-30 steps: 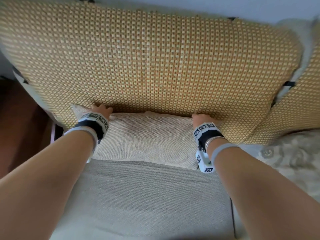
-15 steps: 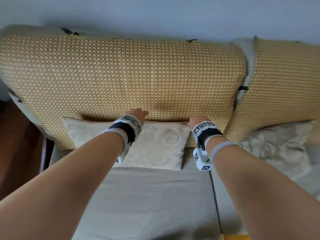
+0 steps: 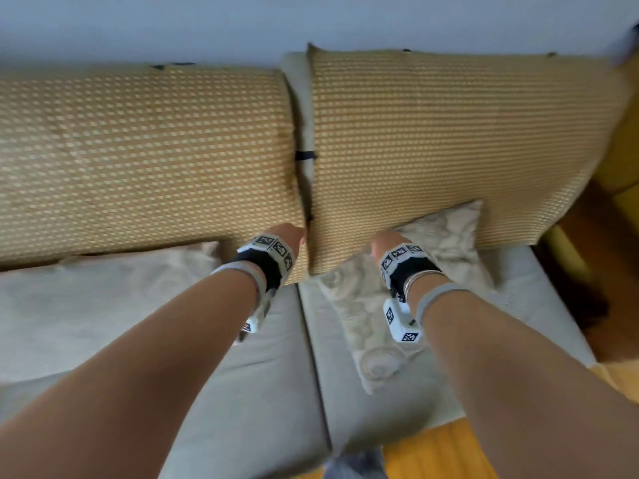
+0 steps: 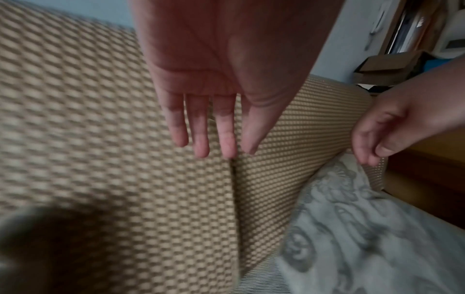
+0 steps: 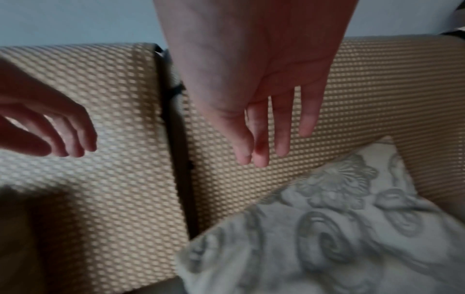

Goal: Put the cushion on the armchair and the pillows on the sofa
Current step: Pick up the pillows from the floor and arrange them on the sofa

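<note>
Head view: both my hands, left and right, fingers loose and apart, reach mid-frame. Next, I think, I straighten the tilted pillow on the sofa.

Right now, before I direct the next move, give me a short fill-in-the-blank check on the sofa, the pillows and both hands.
1. The number of patterned pillows on the sofa seat is ____.
2. The right pillow leans tilted against the woven ____ cushion.
3. The left hand holds ____.
4. The right hand has its fingers ____, not curled.

Missing words: two; back; nothing; straight
</note>
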